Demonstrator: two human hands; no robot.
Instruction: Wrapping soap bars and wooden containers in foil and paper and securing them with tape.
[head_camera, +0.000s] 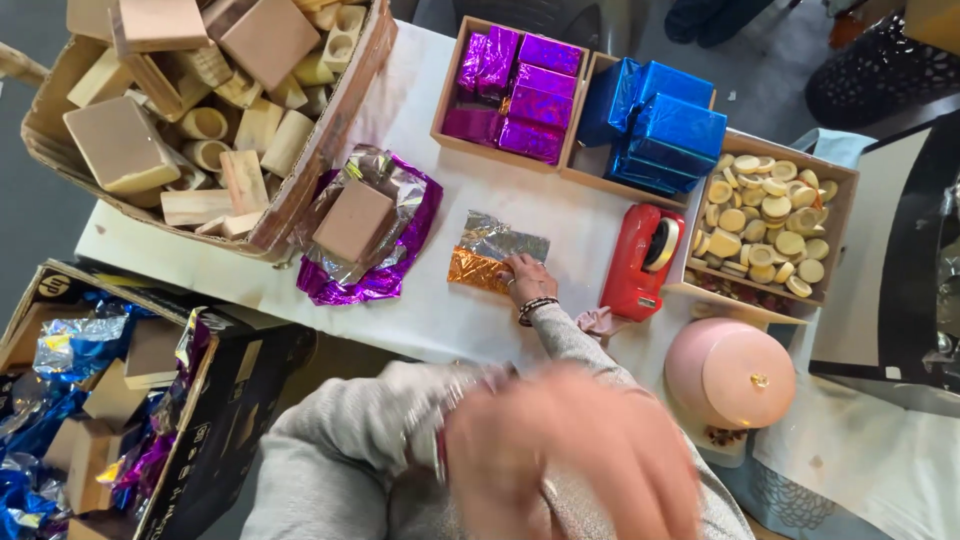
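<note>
Hands: right (528, 278) on foil-wrapped block (497, 255); trays hold wrapped blocks (520, 85).

We've got open tabletop (440, 310) between the purple foil sheet (385, 255) with its wooden block (352, 222) and the red tape dispenser (640, 262), but the orange-silver foil piece (492, 255) sits mid-gap. Back edge is walled by trays of purple (515, 92) and blue (655, 125) wrapped blocks. Left flank is blocked by the cardboard box of wood pieces (330, 150).
</note>
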